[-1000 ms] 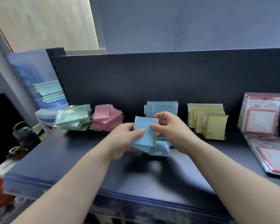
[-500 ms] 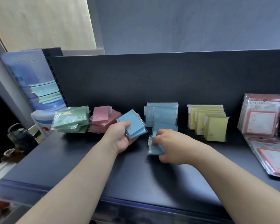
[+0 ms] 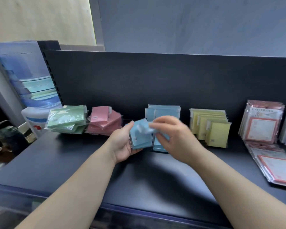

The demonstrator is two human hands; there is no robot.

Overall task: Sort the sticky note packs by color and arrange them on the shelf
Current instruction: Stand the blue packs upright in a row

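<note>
Above the dark metal shelf [image 3: 72, 162], the left hand [image 3: 122, 144] grips a small stack of cellophane-wrapped blue sticky note packs [image 3: 140, 139] while the blurred right hand [image 3: 173, 138] pinches one more blue pack [image 3: 146, 128] against it. The slick wrappers could slide and scatter. Behind stand four colour groups: one loose green heap [image 3: 66, 119], one pink heap [image 3: 104, 124], one upright blue row [image 3: 163, 110] and one yellow row [image 3: 210, 126] — the packs within overlap too much to count.

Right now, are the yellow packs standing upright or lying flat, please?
Upright: the yellow packs stand on edge in a front-to-back row on the shelf.
</note>
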